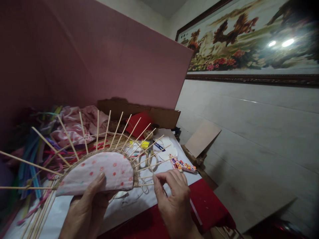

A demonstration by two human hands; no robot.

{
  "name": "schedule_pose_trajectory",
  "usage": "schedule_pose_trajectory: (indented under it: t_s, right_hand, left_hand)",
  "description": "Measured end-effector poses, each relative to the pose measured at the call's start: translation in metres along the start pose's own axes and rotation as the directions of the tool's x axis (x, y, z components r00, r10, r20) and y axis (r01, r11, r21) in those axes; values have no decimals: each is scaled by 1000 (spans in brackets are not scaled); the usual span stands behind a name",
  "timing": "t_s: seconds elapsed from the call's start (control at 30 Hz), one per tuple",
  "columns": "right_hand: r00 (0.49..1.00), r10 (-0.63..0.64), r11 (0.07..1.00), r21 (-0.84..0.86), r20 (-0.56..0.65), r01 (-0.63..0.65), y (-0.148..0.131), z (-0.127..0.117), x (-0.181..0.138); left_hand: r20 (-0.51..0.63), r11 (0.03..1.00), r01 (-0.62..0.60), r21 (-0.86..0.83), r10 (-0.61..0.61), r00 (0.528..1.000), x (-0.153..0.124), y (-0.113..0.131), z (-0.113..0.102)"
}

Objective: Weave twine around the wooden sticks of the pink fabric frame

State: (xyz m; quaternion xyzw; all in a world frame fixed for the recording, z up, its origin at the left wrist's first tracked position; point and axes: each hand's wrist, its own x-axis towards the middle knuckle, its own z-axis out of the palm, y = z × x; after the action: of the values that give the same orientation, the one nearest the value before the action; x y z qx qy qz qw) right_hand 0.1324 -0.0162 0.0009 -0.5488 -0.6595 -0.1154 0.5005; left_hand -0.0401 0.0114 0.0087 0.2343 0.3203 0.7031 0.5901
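A half-round panel [112,169] covered in white cloth with small red and blue prints is held up in front of me. My left hand [87,202] grips its straight lower edge, thumb on the front and fingers behind. Thin wooden sticks [66,136] fan out from the curved edge, where a band of brown twine [136,174] is woven between them. At the right end of the fan, my right hand [173,196] is pinched on a thin strand of twine [151,167] beside the lowest stick tips. The strand partly disappears behind my fingers.
Scissors [147,160] lie on the white tabletop behind the panel. Pink printed cloth [72,121], colourful strips [25,162] and bundled sticks [43,212] are at left. A twine roll [149,134], red piece [139,122], cardboard [161,116] and floral fabric [183,165] sit farther back.
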Motion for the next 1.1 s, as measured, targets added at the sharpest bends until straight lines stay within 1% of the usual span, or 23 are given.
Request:
schedule_pose_trajectory:
  t_s: [0.1,0.27,0.47,0.57,0.73,0.87,1.1]
  right_hand:
    - [1000,-20,1000,-19,0,20,0,1,0]
    - [1000,-18,999,-32,2,18,-2,2,0]
    - [999,-52,997,-54,0,51,-3,4,-1]
    - [999,-52,998,-44,3,52,-2,4,-2]
    - [998,-63,997,-48,10,63,-1,5,-4]
    - [996,-92,994,-62,1,92,-1,6,-4]
    - [991,-132,987,-90,-14,130,-1,9,-5]
  left_hand:
    - [-5,1000,-3,-4,3,1000,0,0,-1]
    - [11,1000,-11,-8,11,1000,0,0,-1]
    - [-4,1000,9,-29,-9,1000,-3,3,2]
    - [7,999,33,-18,-33,999,-4,4,3]
    - [31,1000,2,-20,-2,1000,-3,4,4]
    - [27,1000,-9,-16,9,1000,-2,3,7]
    - [4,1000,18,-4,-18,1000,-1,-1,-1]
